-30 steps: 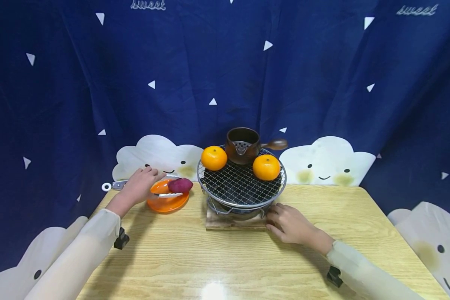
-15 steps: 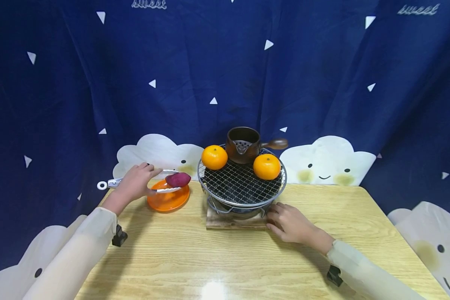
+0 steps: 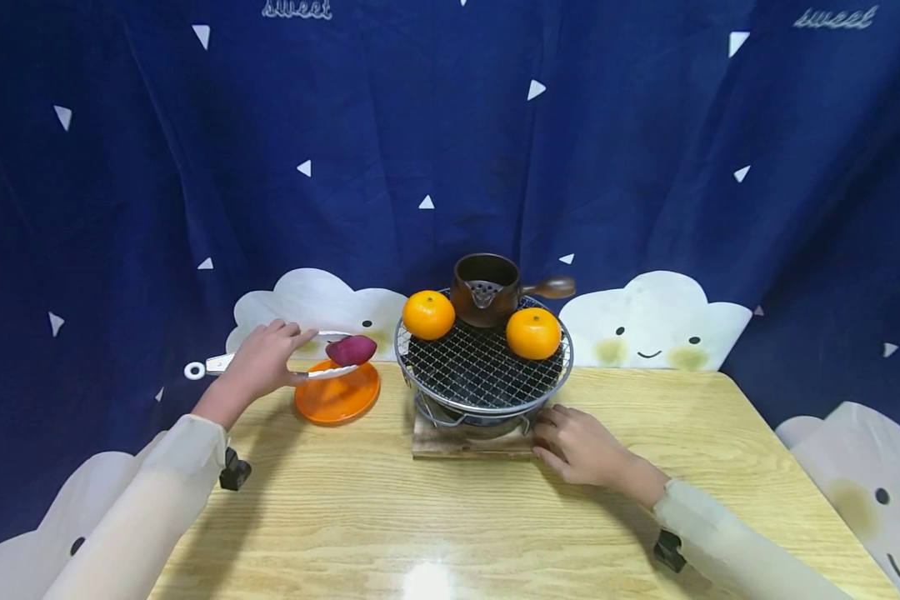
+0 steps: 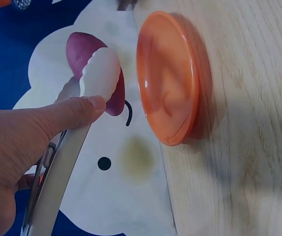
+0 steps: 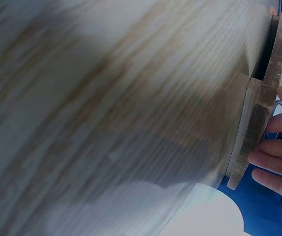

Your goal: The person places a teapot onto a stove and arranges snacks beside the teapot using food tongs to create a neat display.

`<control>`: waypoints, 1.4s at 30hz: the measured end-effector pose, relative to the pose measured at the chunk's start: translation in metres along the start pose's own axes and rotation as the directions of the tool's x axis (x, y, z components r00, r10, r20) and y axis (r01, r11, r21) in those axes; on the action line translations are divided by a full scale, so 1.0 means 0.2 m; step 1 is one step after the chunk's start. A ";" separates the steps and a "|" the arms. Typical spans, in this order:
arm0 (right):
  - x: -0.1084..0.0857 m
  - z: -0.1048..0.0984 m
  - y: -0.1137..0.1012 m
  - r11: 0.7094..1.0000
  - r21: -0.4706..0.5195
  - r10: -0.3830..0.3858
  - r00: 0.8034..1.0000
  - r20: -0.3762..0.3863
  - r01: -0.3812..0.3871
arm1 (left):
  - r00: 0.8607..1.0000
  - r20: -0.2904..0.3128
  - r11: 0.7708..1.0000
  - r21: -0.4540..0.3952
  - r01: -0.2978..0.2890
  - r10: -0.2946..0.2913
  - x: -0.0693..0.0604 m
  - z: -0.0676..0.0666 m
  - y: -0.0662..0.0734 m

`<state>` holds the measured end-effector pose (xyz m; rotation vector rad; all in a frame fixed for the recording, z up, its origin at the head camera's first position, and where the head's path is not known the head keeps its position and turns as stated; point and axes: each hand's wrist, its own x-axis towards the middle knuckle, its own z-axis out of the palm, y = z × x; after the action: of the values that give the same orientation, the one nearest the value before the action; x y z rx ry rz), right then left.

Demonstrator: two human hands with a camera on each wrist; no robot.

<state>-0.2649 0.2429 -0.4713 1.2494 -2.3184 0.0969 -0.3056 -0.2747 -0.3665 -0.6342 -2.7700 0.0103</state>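
My left hand (image 3: 258, 360) holds a pair of metal tongs (image 4: 64, 172) with white scalloped tips. Between those tips is a purple sweet potato (image 3: 352, 351), raised over the back of an orange plate (image 3: 337, 406). In the left wrist view, the thumb presses on one arm of the tongs and a white tip (image 4: 101, 71) covers part of the sweet potato. My right hand (image 3: 579, 446) touches the right side of the wooden board (image 3: 457, 450) under a round grill (image 3: 487, 400). Its fingers (image 5: 273, 162) lie at the board's edge, fairly straight.
On the grill's wire mesh (image 3: 468, 367) are two oranges, one at the left (image 3: 428, 315) and one at the right (image 3: 533, 334). A brown pot (image 3: 483, 292) stands behind them, its handle pointing right. A dark blue curtain (image 3: 450, 125) closes off the back.
The tongs have closed on the sweet potato and lifted it off the plate, moving up and slightly left with my left hand. My right hand stays by the board.
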 end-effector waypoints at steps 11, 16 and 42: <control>0.00 0.00 -0.01 1.000 0.008 -0.007 1.000 -0.001 0.007 | 1.000 -0.024 1.000 0.007 0.003 -0.003 -0.01 -0.02 -0.01; 0.01 -0.01 -0.01 1.000 0.010 -0.005 1.000 0.003 0.005 | 0.999 -0.052 1.000 0.016 0.002 -0.001 -0.01 -0.03 -0.02; 0.00 0.00 0.01 1.000 0.009 -0.006 1.000 0.010 0.005 | 0.990 -0.141 0.999 0.029 0.030 -0.025 -0.03 -0.12 -0.02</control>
<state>-0.2667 0.2434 -0.4711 1.2631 -2.3250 0.0995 -0.2949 -0.2834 -0.3455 -0.5658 -2.6370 0.0031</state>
